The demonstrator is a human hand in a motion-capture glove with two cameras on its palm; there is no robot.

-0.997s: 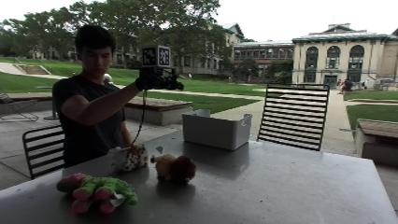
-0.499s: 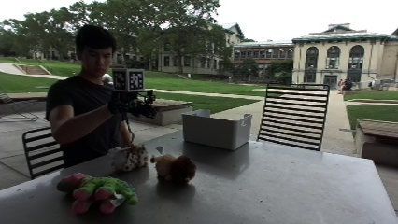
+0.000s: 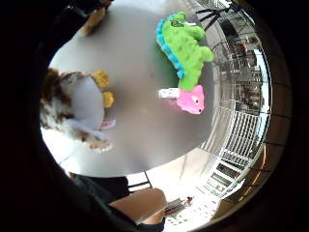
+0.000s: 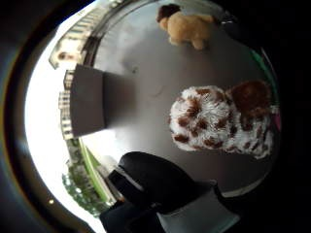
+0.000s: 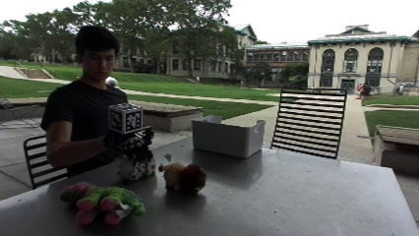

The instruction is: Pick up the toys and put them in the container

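Note:
My gloved right hand (image 5: pixel 128 142) hangs right over a white plush toy with brown spots (image 5: pixel 136 168), which stands on the grey table (image 5: pixel 294 196) in front of the person. The fingers point down at the toy's top and do not visibly grip it. In the thumb side palm view the spotted toy (image 4: pixel 218 121) sits close below the palm, with the gloved thumb (image 4: pixel 155 177) apart from it. A tan lion toy (image 5: pixel 183 176) lies just beside it. A green and pink dinosaur toy (image 5: pixel 104 200) lies near the table's front corner. The grey container (image 5: pixel 225 136) stands open at the far edge.
A black slatted chair (image 5: pixel 309 123) stands behind the table beside the container. Another chair (image 5: pixel 36 162) is under the person. The table's edge runs close behind the spotted toy (image 3: pixel 72 108), and the dinosaur (image 3: pixel 186 53) lies farther along it.
The gloved hand has come down from head height to just above the spotted toy. The toys and the container have stayed where they were.

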